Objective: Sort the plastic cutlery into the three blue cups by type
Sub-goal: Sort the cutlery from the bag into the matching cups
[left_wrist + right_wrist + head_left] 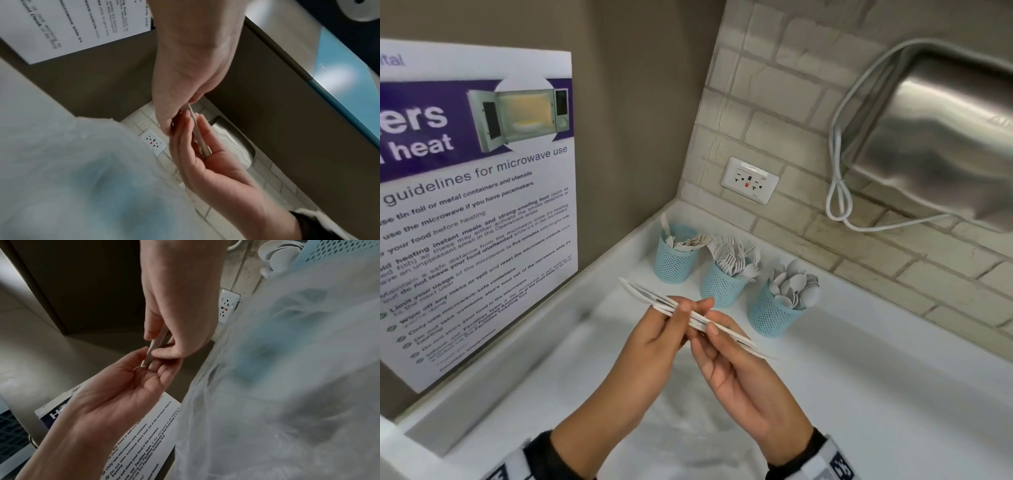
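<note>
Both hands hold a bundle of white plastic knives [688, 317] level above the white counter [876, 394]. My left hand [688, 308] pinches it near the middle, thumb on top. My right hand [709, 334] grips the handle end. The wrist views show the same bundle [197, 129] [154, 345] between the two hands. Behind the hands stand three blue mesh cups: the left cup [675, 265] holds knives, the middle cup [722, 286] forks, the right cup [772, 317] spoons. The knife tips point toward the left cup.
A microwave poster [476, 205] hangs on the left wall. On the tiled back wall are a white socket [750, 180] and a steel wall unit [945, 137] with a looped white cable [839, 198]. A blurred translucent sheet [287, 386] fills part of both wrist views.
</note>
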The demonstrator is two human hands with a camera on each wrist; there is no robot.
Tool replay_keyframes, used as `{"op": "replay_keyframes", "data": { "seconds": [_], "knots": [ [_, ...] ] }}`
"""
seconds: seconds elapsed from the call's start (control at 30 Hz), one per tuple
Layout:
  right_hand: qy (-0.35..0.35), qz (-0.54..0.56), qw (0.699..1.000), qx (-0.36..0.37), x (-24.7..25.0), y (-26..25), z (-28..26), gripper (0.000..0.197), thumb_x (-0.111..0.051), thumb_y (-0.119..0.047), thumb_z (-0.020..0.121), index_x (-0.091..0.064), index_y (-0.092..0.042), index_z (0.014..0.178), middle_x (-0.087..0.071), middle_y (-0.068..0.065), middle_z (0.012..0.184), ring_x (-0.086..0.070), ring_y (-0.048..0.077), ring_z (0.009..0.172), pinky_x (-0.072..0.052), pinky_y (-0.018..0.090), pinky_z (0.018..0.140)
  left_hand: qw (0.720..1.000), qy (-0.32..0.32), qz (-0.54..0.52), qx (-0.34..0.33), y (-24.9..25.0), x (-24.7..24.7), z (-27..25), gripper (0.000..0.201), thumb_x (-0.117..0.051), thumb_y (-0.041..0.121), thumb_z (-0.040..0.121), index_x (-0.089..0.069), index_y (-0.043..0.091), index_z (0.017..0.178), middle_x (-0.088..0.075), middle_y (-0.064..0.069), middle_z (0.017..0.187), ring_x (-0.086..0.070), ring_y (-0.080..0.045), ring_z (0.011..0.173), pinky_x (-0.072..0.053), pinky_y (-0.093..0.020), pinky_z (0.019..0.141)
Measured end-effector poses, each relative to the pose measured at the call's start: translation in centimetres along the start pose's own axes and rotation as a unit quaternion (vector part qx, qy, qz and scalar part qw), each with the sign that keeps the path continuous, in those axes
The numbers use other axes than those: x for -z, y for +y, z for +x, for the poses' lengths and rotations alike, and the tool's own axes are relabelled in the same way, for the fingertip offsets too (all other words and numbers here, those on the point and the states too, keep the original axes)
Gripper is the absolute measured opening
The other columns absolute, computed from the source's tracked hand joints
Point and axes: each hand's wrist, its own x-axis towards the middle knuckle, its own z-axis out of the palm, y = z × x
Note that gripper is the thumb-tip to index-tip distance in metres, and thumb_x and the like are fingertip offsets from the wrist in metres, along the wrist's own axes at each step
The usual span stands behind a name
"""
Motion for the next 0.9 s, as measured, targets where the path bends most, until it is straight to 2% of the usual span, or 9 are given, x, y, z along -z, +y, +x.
{"op": "replay_keyframes", "data": {
  "seconds": [0.1,0.17,0.23,0.47,0.53,0.6,0.7,0.8,0.9],
  "knots": [
    [0.035,0.004,0.999,-0.004,0.4,-0.2,-0.1,0.04,-0.09,-0.007,0.056,-0.073,-0.005,0.093,-0.071,0.019,0.1,-0.071,0.024,0.09,-0.059,0.028,0.073,0.997,0.03,-0.062,0.018,0.5,0.3,0.8,0.02,-0.034,0.02,0.101,-0.049,0.008,0.098,-0.072,-0.007,0.108,-0.065,-0.019,0.109,-0.049,-0.037,0.1],
    [0.08,0.001,0.997,-0.003,0.8,-0.4,0.0,0.03,-0.077,-0.006,0.07,-0.07,-0.004,0.099,-0.07,0.017,0.097,-0.071,0.023,0.085,-0.059,0.026,0.071,0.994,0.049,-0.091,0.018,0.8,0.7,1.5,0.018,-0.031,0.019,0.102,-0.044,0.008,0.099,-0.072,-0.012,0.107,-0.067,-0.022,0.107,-0.051,-0.039,0.098],
    [0.103,-0.007,0.995,-0.001,1.2,-0.4,0.0,0.027,-0.063,-0.001,0.077,-0.067,0.0,0.103,-0.069,0.016,0.099,-0.072,0.022,0.085,-0.059,0.023,0.069,0.992,0.06,-0.108,0.016,1.0,1.2,2.0,0.015,-0.032,0.018,0.102,-0.044,0.009,0.103,-0.071,-0.013,0.108,-0.066,-0.024,0.107,-0.049,-0.041,0.097],
    [0.066,-0.114,0.991,0.01,1.3,0.4,0.2,0.032,-0.056,-0.001,0.085,-0.063,0.003,0.117,-0.068,0.017,0.116,-0.067,0.023,0.107,-0.055,0.021,0.085,0.997,0.029,-0.055,0.037,-0.1,0.5,2.0,0.024,-0.035,0.008,0.101,-0.049,0.011,0.121,-0.071,-0.005,0.11,-0.065,-0.014,0.109,-0.053,-0.035,0.094],
    [0.079,-0.163,0.983,0.007,1.6,0.2,0.2,0.033,-0.06,-0.01,0.084,-0.064,0.0,0.115,-0.07,0.015,0.11,-0.07,0.019,0.096,-0.056,0.022,0.08,0.997,0.032,-0.066,0.038,-0.1,0.8,2.2,0.025,-0.035,0.009,0.101,-0.05,0.011,0.121,-0.071,-0.005,0.112,-0.065,-0.016,0.109,-0.053,-0.035,0.094],
    [0.093,-0.219,0.971,0.004,1.9,0.1,0.1,0.032,-0.062,-0.018,0.084,-0.066,-0.003,0.112,-0.072,0.01,0.095,-0.067,0.011,0.075,-0.055,0.019,0.068,0.996,0.042,-0.076,0.034,0.0,1.2,2.5,0.026,-0.036,0.009,0.101,-0.052,0.012,0.121,-0.07,-0.004,0.113,-0.065,-0.017,0.11,-0.053,-0.037,0.094],
    [0.097,-0.261,0.96,0.009,2.1,0.2,0.1,0.024,-0.056,-0.015,0.091,-0.065,-0.002,0.109,-0.07,0.006,0.082,-0.058,0.007,0.062,-0.051,0.017,0.061,0.996,0.034,-0.076,0.039,0.1,1.2,2.5,0.025,-0.038,0.009,0.1,-0.054,0.012,0.12,-0.071,-0.004,0.113,-0.066,-0.017,0.108,-0.051,-0.037,0.094],
    [0.081,-0.289,0.954,0.013,1.8,0.2,0.0,0.024,-0.05,-0.013,0.096,-0.067,-0.002,0.108,-0.071,0.008,0.083,-0.066,0.011,0.071,-0.054,0.019,0.068,0.996,0.009,-0.074,0.053,-0.3,0.7,2.2,0.022,-0.039,0.009,0.1,-0.054,0.01,0.117,-0.072,-0.006,0.107,-0.067,-0.019,0.105,-0.055,-0.035,0.09],
    [0.067,-0.327,0.942,0.031,1.6,0.2,0.0,0.028,-0.055,-0.019,0.09,-0.067,-0.005,0.112,-0.073,0.012,0.092,-0.07,0.019,0.085,-0.056,0.023,0.077,0.995,0.019,-0.083,0.056,-0.6,0.8,2.3,0.019,-0.039,0.01,0.1,-0.052,0.006,0.114,-0.074,-0.007,0.1,-0.069,-0.022,0.102,-0.058,-0.033,0.083]
  ]
}}
